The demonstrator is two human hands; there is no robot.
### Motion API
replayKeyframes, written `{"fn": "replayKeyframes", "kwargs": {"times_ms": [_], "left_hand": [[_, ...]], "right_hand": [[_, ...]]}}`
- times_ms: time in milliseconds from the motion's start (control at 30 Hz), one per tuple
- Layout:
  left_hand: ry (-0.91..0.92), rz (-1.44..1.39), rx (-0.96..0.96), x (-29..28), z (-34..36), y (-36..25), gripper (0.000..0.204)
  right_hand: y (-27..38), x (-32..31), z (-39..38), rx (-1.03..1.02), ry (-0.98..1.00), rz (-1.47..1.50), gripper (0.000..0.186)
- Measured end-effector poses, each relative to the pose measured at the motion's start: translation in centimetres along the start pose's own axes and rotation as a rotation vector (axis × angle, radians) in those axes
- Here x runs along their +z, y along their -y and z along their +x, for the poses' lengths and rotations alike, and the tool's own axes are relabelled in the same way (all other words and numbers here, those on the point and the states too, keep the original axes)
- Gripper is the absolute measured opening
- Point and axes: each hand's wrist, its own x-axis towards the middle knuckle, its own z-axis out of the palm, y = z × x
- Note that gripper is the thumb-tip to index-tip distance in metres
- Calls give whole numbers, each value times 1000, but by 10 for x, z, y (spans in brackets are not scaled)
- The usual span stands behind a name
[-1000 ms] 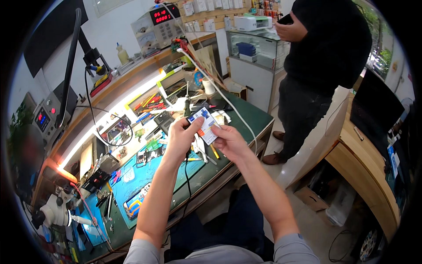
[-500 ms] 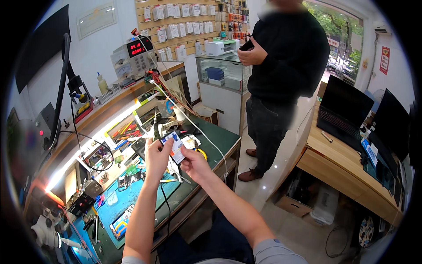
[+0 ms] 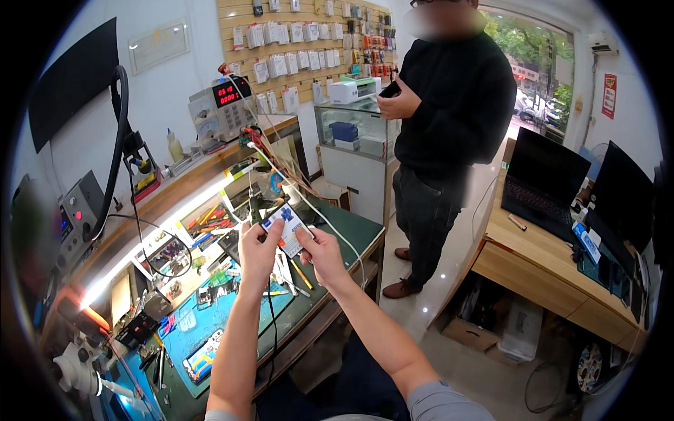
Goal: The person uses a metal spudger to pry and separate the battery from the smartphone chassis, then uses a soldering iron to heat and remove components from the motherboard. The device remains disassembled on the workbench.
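Both hands hold a small flat packet [image 3: 288,228], white and blue card, glossy, above the bench. Left hand [image 3: 258,247] pinches its 8 o'clock edge; right hand [image 3: 321,254] pinches the 4 o'clock corner. Packet looks unopened. Beyond at 12 o'clock: green bench mat [image 3: 351,228], white cable [image 3: 319,210].

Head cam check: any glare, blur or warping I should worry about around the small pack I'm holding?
Head view: the small white-and-blue flat pack, held between left hand and right hand, looks fairly sharp; the bright light strip under the wooden shelf blows out nearby detail; fisheye bends the green-topped workbench edge; the rim is dark.
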Motion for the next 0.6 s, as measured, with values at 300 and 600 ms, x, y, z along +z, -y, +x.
{"fn": "replayKeyframes", "kwargs": {"times_ms": [300,600], "left_hand": [[10,-68,-124,-2,-13,-1,39],[-94,-12,-267,-53,-48,34,33]], "right_hand": [[-2,-1,-12,314,25,344,24],[56,-92,6,-634,-529,-1237,22]]}}
